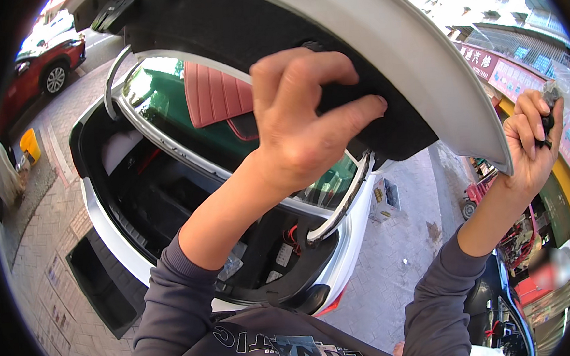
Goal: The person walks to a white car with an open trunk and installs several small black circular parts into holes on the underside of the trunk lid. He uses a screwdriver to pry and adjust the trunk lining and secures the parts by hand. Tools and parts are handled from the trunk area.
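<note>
A white car's raised trunk lid (pixel 403 38) arches over the view, its inner side covered by a black trim liner (pixel 197 29). Against this liner is my left hand (pixel 301 123), thumb and fingers curled around a spot near its edge; whether the fingertips pinch a small part there cannot be told. My right hand (pixel 531 128) is raised to the right of the lid's edge. It holds small black plastic pieces (pixel 547 125) and a clear plastic bag (pixel 564 82). Below the lid lies the open trunk (pixel 169 204), with red wiring (pixel 292 240) at its right side.
A black tray (pixel 103 282) lies on the paving at the left rear of the car. Beyond the car's right side stands a printed box (pixel 385 199). A yellow bucket (pixel 29 144) and a red car (pixel 43 70) are at far left, a dark vehicle (pixel 493 307) at lower right.
</note>
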